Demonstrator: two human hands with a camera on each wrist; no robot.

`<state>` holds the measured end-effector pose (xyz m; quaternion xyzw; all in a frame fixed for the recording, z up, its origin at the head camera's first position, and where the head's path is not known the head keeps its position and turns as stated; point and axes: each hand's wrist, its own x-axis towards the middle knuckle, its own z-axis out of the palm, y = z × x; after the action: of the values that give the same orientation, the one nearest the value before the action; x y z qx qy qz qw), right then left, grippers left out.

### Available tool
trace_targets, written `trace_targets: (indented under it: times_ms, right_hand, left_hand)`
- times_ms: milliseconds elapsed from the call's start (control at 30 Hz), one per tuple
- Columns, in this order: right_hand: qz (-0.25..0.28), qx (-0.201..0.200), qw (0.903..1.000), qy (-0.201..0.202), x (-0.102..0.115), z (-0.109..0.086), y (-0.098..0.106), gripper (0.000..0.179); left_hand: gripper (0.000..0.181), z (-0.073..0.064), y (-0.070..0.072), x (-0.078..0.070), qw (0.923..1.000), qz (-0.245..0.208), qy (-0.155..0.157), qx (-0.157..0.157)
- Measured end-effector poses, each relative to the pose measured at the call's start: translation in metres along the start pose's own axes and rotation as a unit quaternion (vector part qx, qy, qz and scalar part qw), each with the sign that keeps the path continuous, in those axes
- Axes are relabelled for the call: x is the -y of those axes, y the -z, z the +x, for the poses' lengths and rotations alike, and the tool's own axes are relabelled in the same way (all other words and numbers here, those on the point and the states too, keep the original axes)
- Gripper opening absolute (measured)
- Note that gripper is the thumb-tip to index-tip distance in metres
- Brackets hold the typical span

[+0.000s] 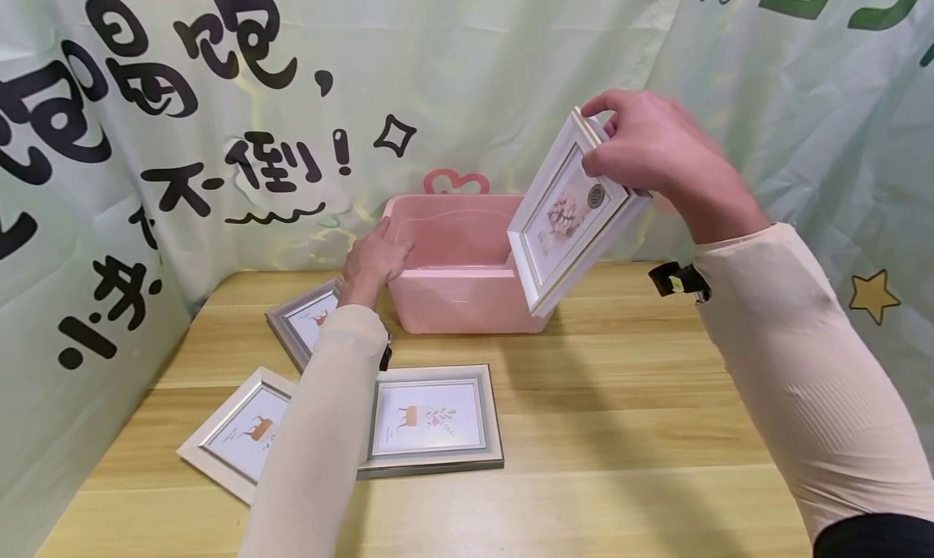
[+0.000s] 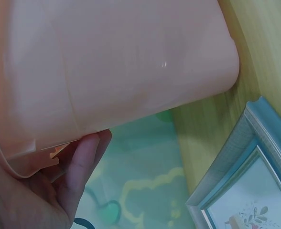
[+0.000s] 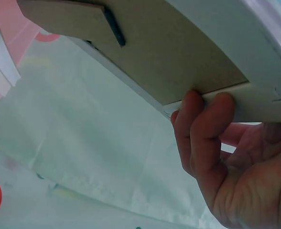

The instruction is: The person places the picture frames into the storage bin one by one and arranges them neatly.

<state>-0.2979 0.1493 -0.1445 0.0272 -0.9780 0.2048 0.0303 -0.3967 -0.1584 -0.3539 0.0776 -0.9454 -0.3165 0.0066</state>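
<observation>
Behind the left hand (image 1: 375,258) and right hand (image 1: 660,148), the head camera is facing forward and down; wrist cameras are peering close by each, left and head views sharing the pink tub (image 1: 467,306).

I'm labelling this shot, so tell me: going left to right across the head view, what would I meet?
Front-left light frame, grey frame farther back, left hand, pink bin, raised white frame, right hand, yellow star.
</observation>
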Motion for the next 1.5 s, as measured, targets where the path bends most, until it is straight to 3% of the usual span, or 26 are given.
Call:
trace_targets:
  times_ms: [300, 867, 1500]
  right_hand:
    - [0.052, -0.019, 0.9980, -0.031, -0.002, 0.016, -0.002, 0.070]
    - [0.040, -0.075, 0.9948, -0.056, -0.003, 0.042, -0.009, 0.068]
    - [0.061, -0.083, 0.9930, -0.058, -0.013, 0.064, -0.026, 0.066]
  left_hand:
    - [0.076, 0.000, 0.002, -0.002, 0.9998, 0.014, -0.010, -0.009]
    - [0.075, -0.001, 0.001, -0.002, 1.0000, 0.007, 0.000, -0.002]
    - [0.075, 0.000, -0.001, 0.000, 1.0000, 0.004, 0.004, -0.007]
